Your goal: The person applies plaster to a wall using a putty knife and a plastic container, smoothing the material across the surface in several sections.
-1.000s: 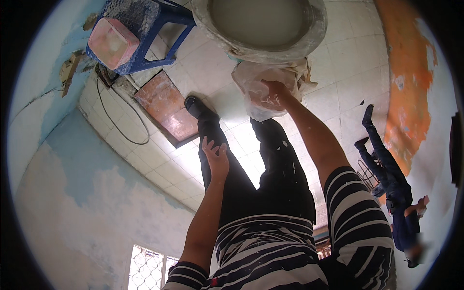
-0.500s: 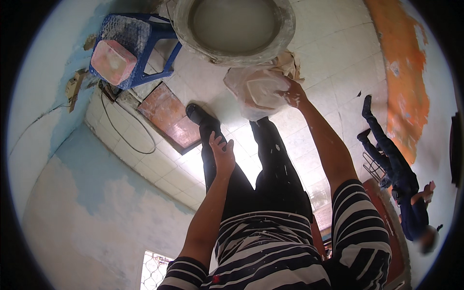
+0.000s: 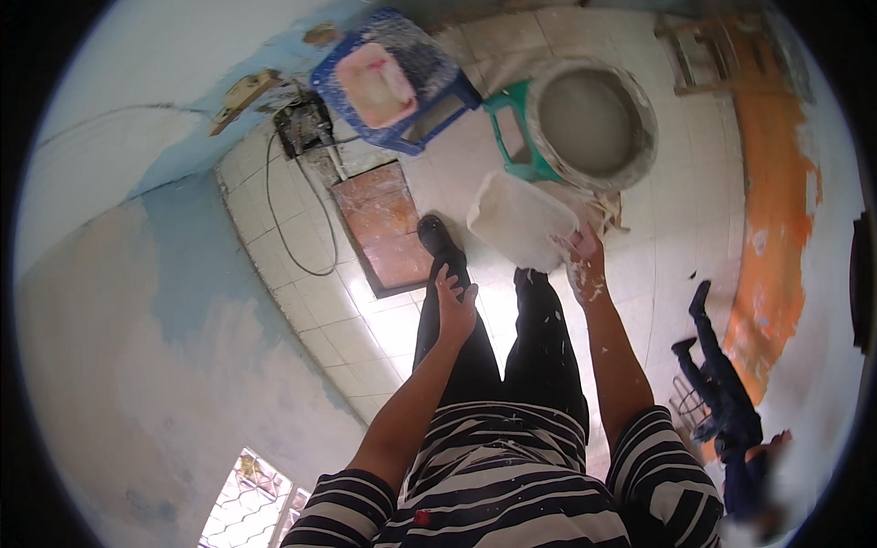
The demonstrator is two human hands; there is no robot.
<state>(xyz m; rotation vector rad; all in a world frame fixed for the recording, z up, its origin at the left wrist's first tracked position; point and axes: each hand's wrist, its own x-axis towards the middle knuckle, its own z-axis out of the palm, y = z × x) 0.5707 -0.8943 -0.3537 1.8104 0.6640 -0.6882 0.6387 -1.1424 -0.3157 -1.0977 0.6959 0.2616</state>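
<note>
My right hand, spotted with white paste, grips a translucent whitish plastic tub by its near right edge. The tub is held tilted in front of my right leg, over the floor. Just past it stands a large round basin of pale, cloudy liquid, with a green plastic stool beside and partly under it. My left hand hangs over my left thigh with fingers apart and nothing in it.
A blue, white-smeared stool carries a pink tub at the far left. Nearer lie a reddish-brown floor panel and a looped cable. Crumpled brown material lies below the basin. Another person is at the right.
The view has shifted, so the basin, stools and floor panel appear farther right. The tub in my right hand has turned and now shows its broad side. My left hand stays open.
</note>
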